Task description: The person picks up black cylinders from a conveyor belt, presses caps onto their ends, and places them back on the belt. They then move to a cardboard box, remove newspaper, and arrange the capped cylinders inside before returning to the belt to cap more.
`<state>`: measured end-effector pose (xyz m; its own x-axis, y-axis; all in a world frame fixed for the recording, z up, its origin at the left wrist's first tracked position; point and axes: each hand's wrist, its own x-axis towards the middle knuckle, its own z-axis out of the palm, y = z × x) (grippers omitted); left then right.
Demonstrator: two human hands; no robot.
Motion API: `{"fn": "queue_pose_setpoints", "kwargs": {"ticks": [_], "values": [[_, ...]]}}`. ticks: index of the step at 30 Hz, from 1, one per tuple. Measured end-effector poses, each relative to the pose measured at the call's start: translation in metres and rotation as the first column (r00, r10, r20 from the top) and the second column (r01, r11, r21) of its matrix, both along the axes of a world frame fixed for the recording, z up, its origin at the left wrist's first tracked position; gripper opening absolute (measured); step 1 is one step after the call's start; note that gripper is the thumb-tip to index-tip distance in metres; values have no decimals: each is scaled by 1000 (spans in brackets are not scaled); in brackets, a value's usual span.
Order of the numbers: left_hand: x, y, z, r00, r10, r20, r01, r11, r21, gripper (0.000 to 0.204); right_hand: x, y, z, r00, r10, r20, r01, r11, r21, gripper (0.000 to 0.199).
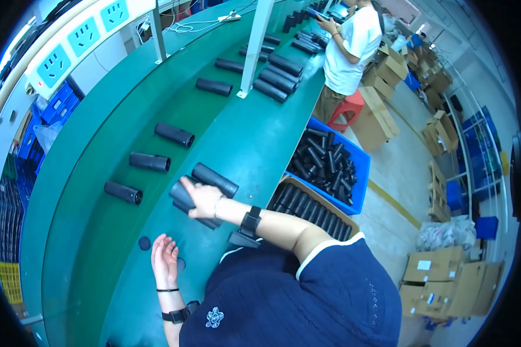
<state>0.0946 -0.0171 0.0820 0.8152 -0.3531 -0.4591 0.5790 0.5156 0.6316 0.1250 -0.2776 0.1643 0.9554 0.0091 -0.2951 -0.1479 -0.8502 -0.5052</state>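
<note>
My right hand point(203, 199) reaches across the green bench and closes over a small pile of black tubes point(186, 202); another black tube point(215, 178) lies just beyond my fingers. My left hand point(165, 258) rests palm up and open on the bench near me, holding nothing. A small black round cap point(145, 243) lies just left of it, and a second dark cap point(181, 264) sits by its right side. Both wrists wear black bands.
Black tubes point(123, 192) lie spaced along the green conveyor belt point(98, 231). A blue crate point(359, 156) and a cardboard box point(318, 199) of tubes stand to my right. A person in a white shirt point(348, 49) works further along. Cardboard boxes point(446, 277) line the floor.
</note>
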Motion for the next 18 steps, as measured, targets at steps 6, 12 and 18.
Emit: {"fn": "queue_pose_setpoints", "kwargs": {"ticks": [6, 12, 18], "values": [[-13, -25, 27, 926, -149, 347, 55, 962, 267, 55, -48, 52, -38, 909, 230, 347, -403, 693, 598, 99], [-50, 8, 31, 832, -349, 432, 45, 818, 574, 70, -45, 63, -41, 974, 227, -26, -107, 556, 825, 37], [-49, 12, -8, 690, -457, 562, -26, 760, 650, 70, -51, 60, -57, 896, 287, -339, 205, 409, 889, 35]]}}
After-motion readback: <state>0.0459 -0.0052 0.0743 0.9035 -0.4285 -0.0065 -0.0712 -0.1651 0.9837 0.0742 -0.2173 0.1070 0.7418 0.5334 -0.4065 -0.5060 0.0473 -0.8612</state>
